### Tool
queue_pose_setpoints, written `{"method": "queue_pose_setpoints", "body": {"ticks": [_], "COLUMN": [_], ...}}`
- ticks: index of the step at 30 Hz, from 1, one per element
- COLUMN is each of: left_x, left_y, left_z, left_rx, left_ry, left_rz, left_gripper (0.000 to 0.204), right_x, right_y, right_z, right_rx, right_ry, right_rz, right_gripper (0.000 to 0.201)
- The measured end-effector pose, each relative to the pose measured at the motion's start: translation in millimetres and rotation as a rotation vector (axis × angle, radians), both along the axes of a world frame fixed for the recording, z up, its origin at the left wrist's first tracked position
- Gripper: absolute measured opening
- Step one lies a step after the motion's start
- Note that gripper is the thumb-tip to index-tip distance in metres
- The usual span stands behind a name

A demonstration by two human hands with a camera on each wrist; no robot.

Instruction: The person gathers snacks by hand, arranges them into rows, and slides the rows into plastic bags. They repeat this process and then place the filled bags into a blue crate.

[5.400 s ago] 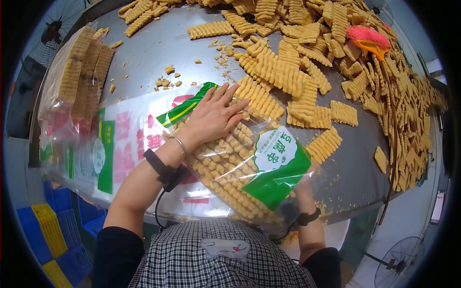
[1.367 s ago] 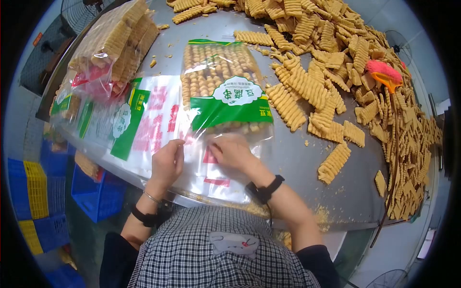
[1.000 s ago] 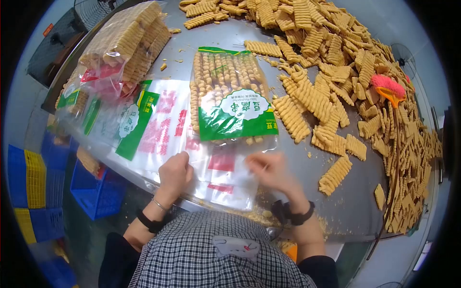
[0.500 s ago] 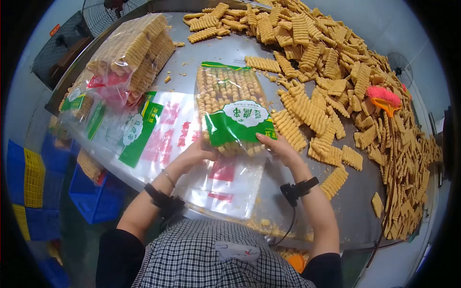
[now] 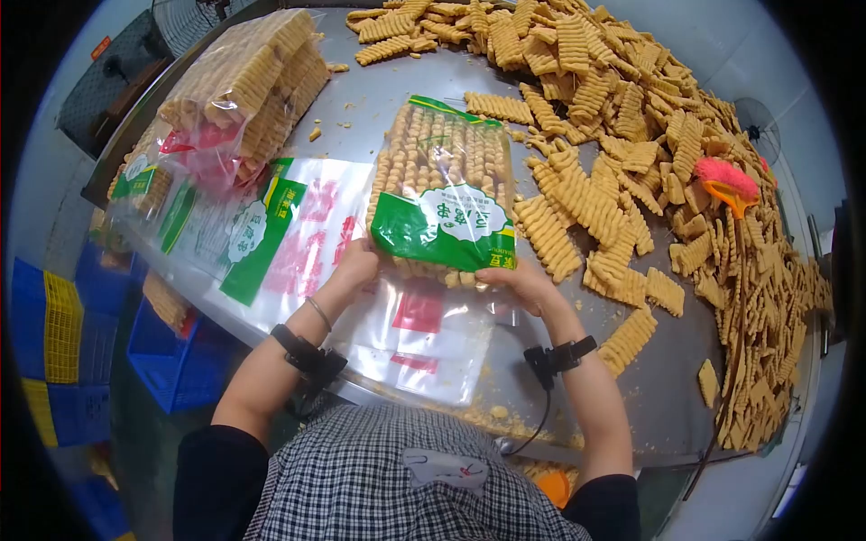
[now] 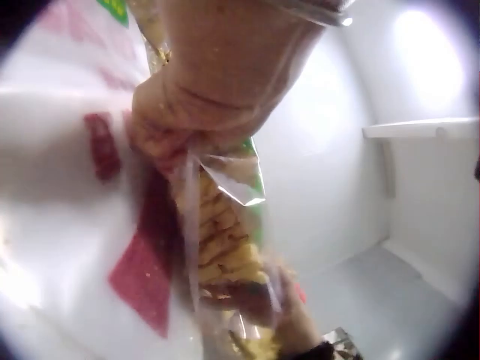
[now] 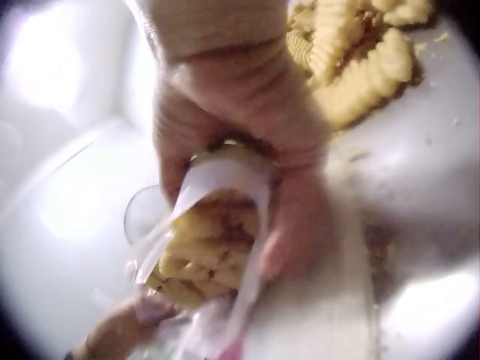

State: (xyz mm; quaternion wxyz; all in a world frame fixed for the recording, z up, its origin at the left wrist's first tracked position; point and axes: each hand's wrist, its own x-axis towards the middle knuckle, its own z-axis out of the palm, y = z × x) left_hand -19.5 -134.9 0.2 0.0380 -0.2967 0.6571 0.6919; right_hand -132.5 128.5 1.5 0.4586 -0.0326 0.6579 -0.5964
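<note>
Between both hands: snack bag [image 5: 443, 203], left hand [image 5: 355, 267], right hand [image 5: 516, 281] gripping near end (lifted).

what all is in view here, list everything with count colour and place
filled clear plastic bag with green label: one, packed with yellow ridged snack sticks, gripped at its near end by both hands over the table
loose yellow ridged snack sticks: too many to count, piled across the far and right side of the table
empty flat clear bags with green and red print: a stack, count unclear, lying left of the filled bag
packed clear bags of snack sticks: a pile, count unclear, far left
pink and orange brush: one, on the pile at right
grey metal table: one
blue and yellow plastic crates: several, on the floor at left
left hand: grips the bag's near left corner
right hand: grips its near right corner
</note>
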Motion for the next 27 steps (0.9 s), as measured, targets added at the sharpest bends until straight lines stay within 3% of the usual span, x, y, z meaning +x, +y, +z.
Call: {"method": "queue_pose_setpoints", "body": {"ticks": [2,4,6,7,9,10,11,14,16,17,20,24,27], "left_x": [0,-6,-11,-8,-9,-13,-15,-10,-6,-5,8,40,78], "left_y": [9,7,3,7,3,-2,-7,-24,-52,-69,-124,-204,-273], "left_z": [16,1,-9,7,6,-10,3,53,76,85,108,150,179], "left_rx": [0.036,-0.006,-0.048,-0.085,-0.114,-0.159,-0.204,-0.240,-0.259,-0.259,-0.179,-0.095,-0.257], "left_ry": [-0.027,-0.052,-0.063,-0.010,0.048,0.182,0.317,0.346,0.436,0.447,0.531,0.824,0.873], "left_rz": [0.028,0.011,-0.012,-0.048,-0.095,-0.124,-0.148,-0.159,-0.185,-0.158,-0.169,-0.005,0.139], "left_gripper": [0.020,0.022,0.024,0.026,0.028,0.030,0.031,0.033,0.032,0.032,0.024,0.025,0.027], "right_x": [12,15,11,11,15,17,25,61,83,89,98,92,86], "right_y": [-5,-6,-2,-1,0,5,-1,-25,-56,-79,-143,-238,-315], "right_z": [7,9,2,-2,-9,11,11,5,3,6,9,65,105], "right_rx": [-0.021,-0.041,0.042,0.049,-0.067,-0.141,-0.139,-0.152,-0.431,-0.423,-0.324,-0.407,-0.490], "right_ry": [-0.018,-0.020,0.099,0.108,-0.031,-0.284,-0.277,-0.274,-0.257,-0.247,0.130,0.289,0.344], "right_rz": [-0.042,-0.088,0.004,-0.008,-0.085,-0.034,-0.040,-0.173,-0.268,-0.243,-0.321,-0.189,-0.029], "right_gripper": [0.043,0.042,0.039,0.039,0.033,0.034,0.034,0.037,0.042,0.042,0.054,0.057,0.046]}}
